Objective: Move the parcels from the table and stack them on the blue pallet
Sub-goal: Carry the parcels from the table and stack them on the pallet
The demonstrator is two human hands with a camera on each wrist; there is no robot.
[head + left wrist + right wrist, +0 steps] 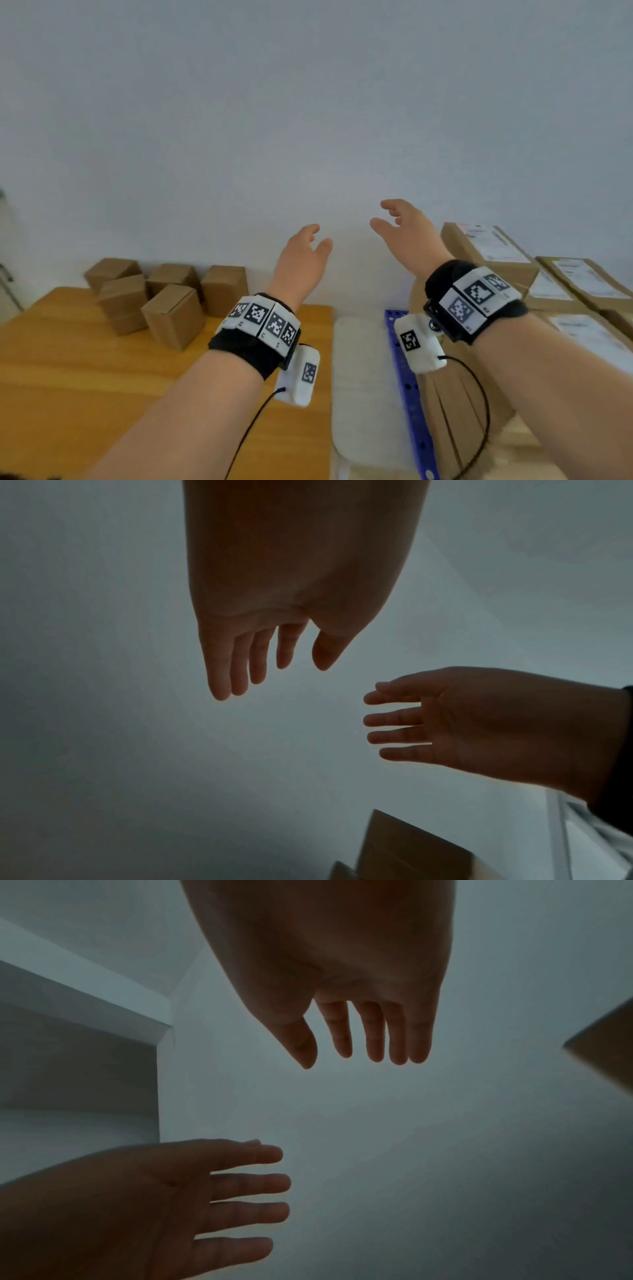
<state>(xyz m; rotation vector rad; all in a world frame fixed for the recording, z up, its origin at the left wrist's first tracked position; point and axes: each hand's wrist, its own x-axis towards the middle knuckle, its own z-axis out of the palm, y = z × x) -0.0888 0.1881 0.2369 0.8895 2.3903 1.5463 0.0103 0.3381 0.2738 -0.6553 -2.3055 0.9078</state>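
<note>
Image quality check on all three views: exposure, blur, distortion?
Head view: evenly lit, soft all over, wide-angle bend at the table edge and blue pallet. Left wrist view: underexposed, left hand backlit to a near silhouette against the pale wall. Right wrist view: the same, right hand dark, fingers readable, cardboard corner murky.
</note>
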